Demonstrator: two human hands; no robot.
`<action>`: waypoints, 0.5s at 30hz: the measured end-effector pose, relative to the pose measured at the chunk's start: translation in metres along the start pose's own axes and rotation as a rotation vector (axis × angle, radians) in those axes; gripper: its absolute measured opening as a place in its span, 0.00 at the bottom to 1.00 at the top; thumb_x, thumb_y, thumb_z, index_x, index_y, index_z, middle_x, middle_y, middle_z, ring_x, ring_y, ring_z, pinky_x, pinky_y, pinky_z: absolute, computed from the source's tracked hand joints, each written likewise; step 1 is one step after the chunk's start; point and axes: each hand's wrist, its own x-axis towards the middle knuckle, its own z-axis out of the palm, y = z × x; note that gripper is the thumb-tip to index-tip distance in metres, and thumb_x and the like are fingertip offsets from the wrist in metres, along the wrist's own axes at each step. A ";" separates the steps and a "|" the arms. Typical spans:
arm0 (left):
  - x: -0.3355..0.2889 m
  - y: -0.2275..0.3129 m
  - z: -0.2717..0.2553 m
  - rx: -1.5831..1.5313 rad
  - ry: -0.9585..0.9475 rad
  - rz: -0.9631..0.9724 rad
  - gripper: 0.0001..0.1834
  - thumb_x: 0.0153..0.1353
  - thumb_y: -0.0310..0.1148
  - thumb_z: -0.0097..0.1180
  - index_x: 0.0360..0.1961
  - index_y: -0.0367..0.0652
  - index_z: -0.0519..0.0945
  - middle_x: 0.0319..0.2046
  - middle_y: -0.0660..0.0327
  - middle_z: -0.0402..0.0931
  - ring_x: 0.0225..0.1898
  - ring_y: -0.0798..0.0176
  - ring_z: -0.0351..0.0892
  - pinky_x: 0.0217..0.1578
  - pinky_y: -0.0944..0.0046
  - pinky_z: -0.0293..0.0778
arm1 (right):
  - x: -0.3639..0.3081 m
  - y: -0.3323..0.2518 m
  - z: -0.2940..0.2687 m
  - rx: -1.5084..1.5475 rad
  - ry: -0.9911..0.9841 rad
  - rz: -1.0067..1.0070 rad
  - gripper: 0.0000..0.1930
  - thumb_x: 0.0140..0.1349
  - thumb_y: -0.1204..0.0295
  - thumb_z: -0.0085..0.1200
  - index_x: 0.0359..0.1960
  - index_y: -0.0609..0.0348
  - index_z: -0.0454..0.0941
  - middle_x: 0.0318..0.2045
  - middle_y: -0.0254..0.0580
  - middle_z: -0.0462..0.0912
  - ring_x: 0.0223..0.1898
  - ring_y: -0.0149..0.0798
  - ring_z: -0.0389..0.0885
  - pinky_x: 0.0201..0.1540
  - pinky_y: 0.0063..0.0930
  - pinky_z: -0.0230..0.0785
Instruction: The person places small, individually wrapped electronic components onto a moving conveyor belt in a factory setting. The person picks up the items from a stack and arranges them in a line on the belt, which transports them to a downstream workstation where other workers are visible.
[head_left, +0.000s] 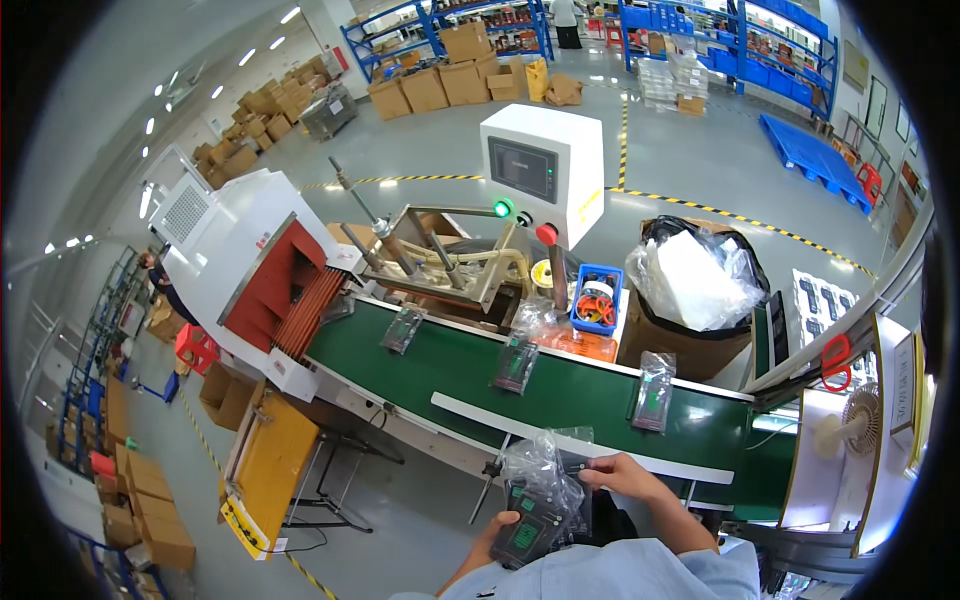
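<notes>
Low in the head view, close to my body, my left hand (495,535) is closed around a stack of flat black packages with green print (530,525). Crinkled clear plastic film (535,460) covers the top of the stack. My right hand (625,476) pinches the upper right edge, where a dark flat piece (575,466) shows under the film. Just beyond my hands runs a green conveyor belt (450,368). Several film-wrapped packages lie spaced along it, among them one at the right (653,395), one in the middle (516,363) and one farther left (403,330).
A white rail (580,440) borders the belt's near side. At the belt's left end stands a white machine with red curtain strips (275,280). Behind the belt are a control box (545,170), a blue basket (598,300) and a lined bin (690,350). A small fan (858,420) stands right.
</notes>
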 end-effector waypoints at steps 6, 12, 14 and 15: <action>0.009 0.003 0.003 -0.003 0.017 -0.022 0.37 0.44 0.50 0.54 0.52 0.36 0.65 0.44 0.49 0.72 0.42 0.52 0.75 0.42 0.55 0.75 | -0.007 0.003 0.005 0.208 0.170 0.081 0.15 0.56 0.69 0.56 0.43 0.64 0.75 0.28 0.33 0.78 0.31 0.24 0.73 0.36 0.19 0.66; 0.023 0.003 0.012 0.025 0.025 -0.062 0.37 0.44 0.50 0.54 0.52 0.36 0.65 0.44 0.49 0.72 0.42 0.52 0.75 0.42 0.55 0.75 | -0.014 0.034 -0.024 0.252 0.436 -0.065 0.12 0.55 0.70 0.55 0.38 0.64 0.76 0.25 0.32 0.77 0.29 0.24 0.72 0.32 0.20 0.65; 0.028 0.004 0.015 0.027 0.031 -0.069 0.37 0.45 0.50 0.54 0.52 0.36 0.65 0.44 0.49 0.72 0.42 0.52 0.75 0.42 0.55 0.75 | -0.023 0.045 -0.057 0.198 0.662 -0.153 0.10 0.54 0.70 0.54 0.34 0.64 0.77 0.23 0.32 0.76 0.27 0.24 0.71 0.31 0.21 0.64; 0.030 0.004 0.017 0.031 0.039 -0.068 0.37 0.45 0.50 0.54 0.52 0.36 0.65 0.44 0.49 0.72 0.42 0.52 0.75 0.42 0.55 0.75 | -0.029 0.053 -0.079 0.152 0.791 -0.192 0.10 0.54 0.70 0.54 0.33 0.64 0.77 0.22 0.31 0.76 0.26 0.24 0.71 0.30 0.21 0.63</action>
